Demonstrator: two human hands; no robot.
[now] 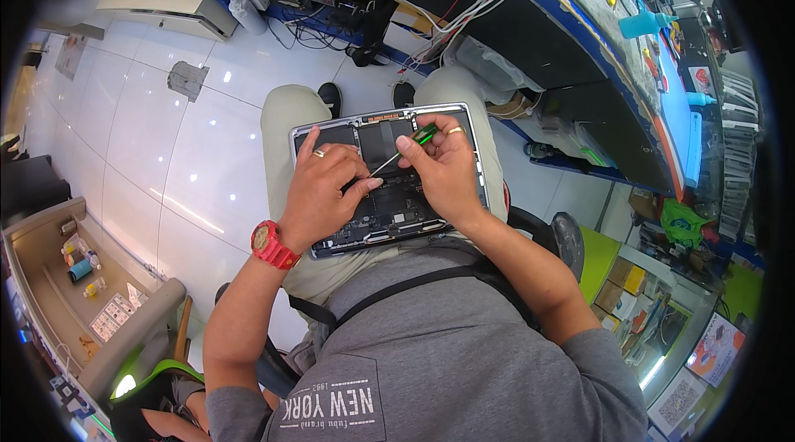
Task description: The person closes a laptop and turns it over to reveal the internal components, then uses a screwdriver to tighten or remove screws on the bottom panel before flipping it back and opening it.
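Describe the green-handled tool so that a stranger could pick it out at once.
Find the opened laptop lying across the seated person's pale-trousered legs. Over its right half, the right hand grips a slim tool by the handle. Its green handle and thin shaft, slanting toward the left hand, set it apart from the dark circuit board.

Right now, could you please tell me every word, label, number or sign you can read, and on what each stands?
I'm not copying wording, only saying where it stands.
Grey T-shirt: pale lettering in a panel, legible.
Orange-and-white poster, lower right: too small to read.
White sheet with a square code: too small.
Red wristwatch: too small.
Open laptop: any markings too small.
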